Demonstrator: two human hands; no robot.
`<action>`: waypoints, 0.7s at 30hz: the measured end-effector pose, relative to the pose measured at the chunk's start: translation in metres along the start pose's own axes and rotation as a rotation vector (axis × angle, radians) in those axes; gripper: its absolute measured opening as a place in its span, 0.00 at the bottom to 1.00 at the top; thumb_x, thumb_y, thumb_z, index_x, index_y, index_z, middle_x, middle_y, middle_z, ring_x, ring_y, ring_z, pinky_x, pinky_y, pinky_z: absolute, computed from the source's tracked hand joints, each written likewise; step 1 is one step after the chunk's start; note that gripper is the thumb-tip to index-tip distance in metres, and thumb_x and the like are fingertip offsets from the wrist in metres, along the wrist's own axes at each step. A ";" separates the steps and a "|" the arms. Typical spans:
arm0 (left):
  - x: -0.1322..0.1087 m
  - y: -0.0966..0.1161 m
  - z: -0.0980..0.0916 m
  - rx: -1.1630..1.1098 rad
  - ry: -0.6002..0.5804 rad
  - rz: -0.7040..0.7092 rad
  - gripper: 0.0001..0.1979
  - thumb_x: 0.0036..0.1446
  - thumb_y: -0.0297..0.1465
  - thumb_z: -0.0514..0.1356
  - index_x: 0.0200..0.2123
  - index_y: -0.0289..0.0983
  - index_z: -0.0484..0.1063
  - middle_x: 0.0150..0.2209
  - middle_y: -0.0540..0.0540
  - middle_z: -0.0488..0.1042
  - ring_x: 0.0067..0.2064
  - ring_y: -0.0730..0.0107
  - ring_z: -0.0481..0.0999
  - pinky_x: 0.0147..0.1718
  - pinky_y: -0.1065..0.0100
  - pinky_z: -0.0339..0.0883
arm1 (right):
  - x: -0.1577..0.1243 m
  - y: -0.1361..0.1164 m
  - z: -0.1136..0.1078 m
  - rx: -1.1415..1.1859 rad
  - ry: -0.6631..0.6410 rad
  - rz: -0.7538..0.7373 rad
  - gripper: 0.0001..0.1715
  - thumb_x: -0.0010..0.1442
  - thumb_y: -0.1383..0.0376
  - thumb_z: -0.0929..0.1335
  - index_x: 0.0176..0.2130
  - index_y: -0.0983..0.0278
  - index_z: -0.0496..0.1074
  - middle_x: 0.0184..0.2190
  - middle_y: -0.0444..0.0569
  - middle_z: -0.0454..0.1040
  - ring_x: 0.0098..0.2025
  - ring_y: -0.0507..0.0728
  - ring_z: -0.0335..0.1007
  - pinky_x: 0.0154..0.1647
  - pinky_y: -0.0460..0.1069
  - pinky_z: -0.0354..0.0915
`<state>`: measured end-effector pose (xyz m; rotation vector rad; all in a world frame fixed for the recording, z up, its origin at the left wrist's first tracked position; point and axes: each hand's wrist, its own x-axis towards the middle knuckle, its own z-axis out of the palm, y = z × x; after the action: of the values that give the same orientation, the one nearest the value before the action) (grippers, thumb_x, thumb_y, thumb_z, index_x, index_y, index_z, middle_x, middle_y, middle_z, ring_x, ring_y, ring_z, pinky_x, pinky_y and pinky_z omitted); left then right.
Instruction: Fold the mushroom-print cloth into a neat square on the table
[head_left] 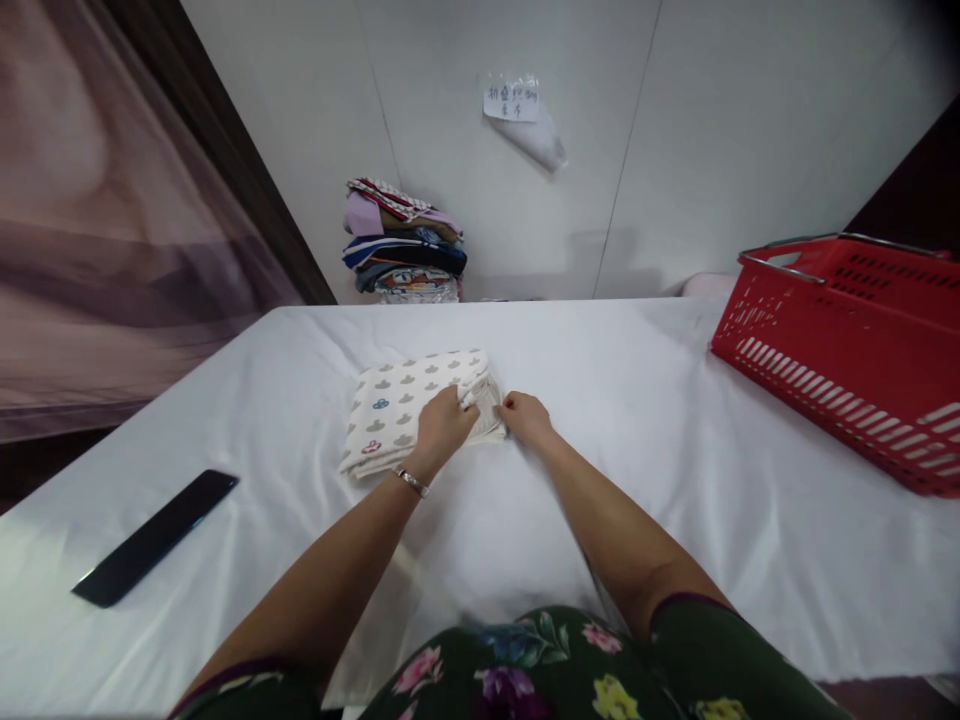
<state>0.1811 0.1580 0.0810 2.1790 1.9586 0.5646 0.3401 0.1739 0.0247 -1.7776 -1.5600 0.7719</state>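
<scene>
A folded white cloth (405,395) printed with grey, blue and red motifs lies on the white-covered table. My left hand (446,425) is closed on the upper layers near its right end, lifting them a little so the plain inner side shows. Beside it, the fingertips of my right hand (525,415) pinch the right edge of the same cloth. A bracelet (412,483) circles my left wrist.
A red plastic basket (847,360) with a metal handle stands on the table at the right. At the left lies a flat black object (157,538). Beyond the far edge rises a stack of folded fabrics (405,250), and a paper sign (511,103) hangs on the wall.
</scene>
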 end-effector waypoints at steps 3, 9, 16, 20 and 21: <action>-0.001 -0.001 0.003 -0.025 0.069 -0.008 0.08 0.53 0.36 0.53 0.32 0.39 0.68 0.30 0.46 0.74 0.33 0.64 0.72 0.29 0.68 0.58 | 0.000 -0.004 0.006 0.149 -0.034 -0.024 0.06 0.50 0.63 0.67 0.24 0.63 0.69 0.20 0.41 0.68 0.24 0.50 0.61 0.25 0.44 0.53; -0.004 -0.001 0.012 -0.052 0.050 0.029 0.07 0.52 0.36 0.55 0.32 0.39 0.68 0.30 0.47 0.74 0.33 0.64 0.72 0.29 0.68 0.58 | 0.002 -0.002 0.012 0.383 -0.121 0.022 0.13 0.51 0.61 0.66 0.19 0.64 0.65 0.13 0.38 0.61 0.17 0.47 0.55 0.20 0.43 0.53; -0.002 0.000 0.008 -0.125 0.142 -0.010 0.07 0.52 0.36 0.55 0.30 0.39 0.66 0.28 0.48 0.73 0.31 0.66 0.71 0.29 0.69 0.59 | 0.003 -0.002 0.013 0.397 -0.096 0.006 0.09 0.51 0.65 0.66 0.22 0.64 0.65 0.14 0.38 0.63 0.18 0.47 0.58 0.21 0.42 0.54; -0.001 -0.001 0.011 -0.119 0.116 -0.010 0.07 0.51 0.36 0.55 0.30 0.39 0.66 0.28 0.48 0.73 0.31 0.66 0.72 0.29 0.69 0.59 | 0.002 -0.003 0.012 0.381 -0.129 0.036 0.07 0.54 0.66 0.65 0.25 0.64 0.67 0.12 0.38 0.65 0.16 0.48 0.62 0.20 0.42 0.55; -0.001 -0.002 0.012 -0.120 0.117 -0.013 0.07 0.51 0.36 0.55 0.30 0.39 0.66 0.29 0.48 0.73 0.31 0.66 0.72 0.29 0.69 0.59 | 0.002 -0.004 0.012 0.381 -0.144 0.050 0.05 0.55 0.66 0.65 0.27 0.64 0.67 0.11 0.38 0.65 0.15 0.49 0.62 0.20 0.42 0.56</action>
<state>0.1839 0.1586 0.0689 2.1033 1.9388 0.8032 0.3292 0.1772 0.0202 -1.5115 -1.3506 1.1583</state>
